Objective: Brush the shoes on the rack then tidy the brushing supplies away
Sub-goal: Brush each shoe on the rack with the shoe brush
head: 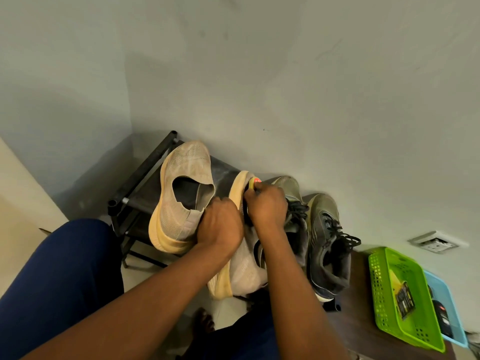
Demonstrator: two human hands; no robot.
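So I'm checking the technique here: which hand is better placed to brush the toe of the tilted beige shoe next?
Right. The right hand already grips the yellow brush at that beige shoe's toe, while the left hand holds the shoe.

Brush (253, 183): only a yellow and red tip shows above the right hand (267, 207); the rest lies hidden under its curled fingers. Bristles not visible.

Second beige shoe (242, 271): mid-part covered by both forearms; toe mostly behind the left hand (220, 224).

Near dark shoe (296, 224): largely behind the right hand and wrist; only toe, laces and part of the collar show.

Rack (145, 175): lower shelves hidden by shoes and a blue-clad knee (59, 276).

Green basket (405, 297): contents too small to identify. Blue basket (452, 315) behind it mostly covered, and cut by the right edge.

Foot (205, 320) partly hidden between the arms.
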